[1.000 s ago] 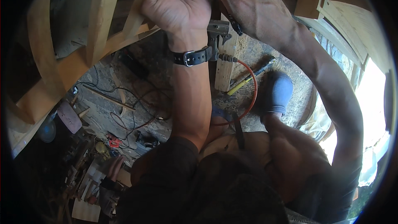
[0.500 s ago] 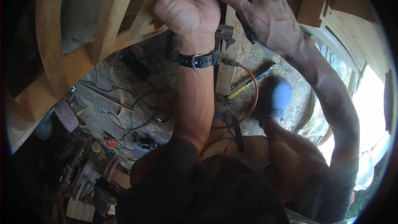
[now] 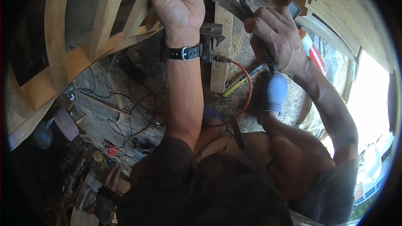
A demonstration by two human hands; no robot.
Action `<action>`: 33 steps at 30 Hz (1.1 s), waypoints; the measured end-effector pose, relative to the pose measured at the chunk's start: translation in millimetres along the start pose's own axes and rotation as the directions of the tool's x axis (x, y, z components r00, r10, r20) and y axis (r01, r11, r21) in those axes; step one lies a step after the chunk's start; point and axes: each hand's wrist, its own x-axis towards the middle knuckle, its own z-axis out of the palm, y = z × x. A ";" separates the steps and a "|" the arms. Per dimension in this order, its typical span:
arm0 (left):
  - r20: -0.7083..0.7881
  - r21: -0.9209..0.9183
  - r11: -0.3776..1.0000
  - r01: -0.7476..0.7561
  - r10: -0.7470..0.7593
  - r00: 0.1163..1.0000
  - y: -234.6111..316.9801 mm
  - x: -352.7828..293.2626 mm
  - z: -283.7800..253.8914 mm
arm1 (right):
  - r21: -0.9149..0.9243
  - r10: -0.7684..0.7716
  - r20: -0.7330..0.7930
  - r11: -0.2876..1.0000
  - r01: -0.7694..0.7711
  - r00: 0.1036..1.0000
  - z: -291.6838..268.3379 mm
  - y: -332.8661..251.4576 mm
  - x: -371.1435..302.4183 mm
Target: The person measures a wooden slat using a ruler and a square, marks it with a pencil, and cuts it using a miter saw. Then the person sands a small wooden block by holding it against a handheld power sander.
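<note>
My left hand [image 3: 180, 10] is at the top edge, palm up, its fingers curled and fingertips cut off by the frame. A metal ruler [image 3: 222, 1] with markings runs from behind those fingers across to my right hand. My left hand appears to grip its near-left end, beside the wooden ribs [image 3: 109, 10]. My right hand [image 3: 274, 37] is closed around a dark pencil [image 3: 268, 56], its pointed end upward, and also round the ruler. A grey rectangular end piece [image 3: 294, 9] sticks out past my right knuckles.
Below my hands are a metal clamp or tool [image 3: 211, 29] with an orange-red hose [image 3: 250, 88], a wooden beam [image 3: 218, 73], and a yellow-handled hammer [image 3: 236, 88]. Cords [image 3: 125, 132] and scraps litter the left floor. Wooden panels [image 3: 339, 21] stand at right.
My right hand has moved down and away from my left hand, so the ruler between them now shows. My left hand has shifted slightly left and up.
</note>
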 end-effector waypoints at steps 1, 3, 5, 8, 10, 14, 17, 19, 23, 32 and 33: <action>0.001 0.039 0.999 -0.019 0.019 1.000 -4.8 1.9 -3.6 | 0.022 0.013 -0.002 1.000 -0.012 1.000 -3.9 -5.5 -13.4; 0.002 0.122 0.991 -0.062 0.062 0.998 -10.2 3.1 -7.8 | 0.050 0.017 -0.011 0.999 -0.016 1.000 -7.9 -10.7 -34.0; 0.008 0.204 0.979 -0.012 0.011 1.000 -18.1 -1.2 11.7 | 0.038 0.027 -0.022 0.999 -0.026 0.999 -12.9 -8.2 -56.5; -0.015 0.301 0.950 0.083 -0.082 0.996 -26.7 -16.1 39.7 | -0.017 -0.009 -0.045 1.000 0.008 0.999 -18.5 -2.2 -80.8; -0.043 0.560 0.821 0.115 -0.109 0.993 -23.8 -25.4 48.7 | -0.046 -0.036 -0.054 0.998 0.034 0.998 -20.3 4.2 -100.9; 0.086 0.823 0.535 -0.190 0.213 0.973 -18.8 -50.1 74.2 | 0.007 -0.029 0.030 1.000 0.029 0.999 -20.4 4.0 -134.6; 0.152 0.875 0.416 -0.246 0.246 0.957 0.4 -70.6 100.7 | 0.086 -0.021 0.054 0.996 0.017 0.998 -14.2 2.4 -148.1; 0.212 0.749 0.539 -0.386 0.357 0.910 8.9 -78.8 123.7 | 0.171 0.007 0.055 0.985 -0.016 0.998 -17.7 1.6 -144.5; 0.131 0.760 0.541 -0.359 0.414 0.901 50.9 -83.6 147.2 | 0.421 0.102 0.038 0.900 -0.109 0.994 -26.9 -4.8 -107.1; -0.185 0.277 0.884 -0.376 0.433 0.882 144.2 -78.4 202.9 | 0.646 0.190 0.147 0.725 -0.240 0.971 -69.3 -34.2 -2.5; -0.209 0.218 0.911 -0.349 0.393 0.896 149.8 -78.8 203.0 | 0.631 0.187 0.151 0.738 -0.241 0.971 -78.0 -37.1 9.5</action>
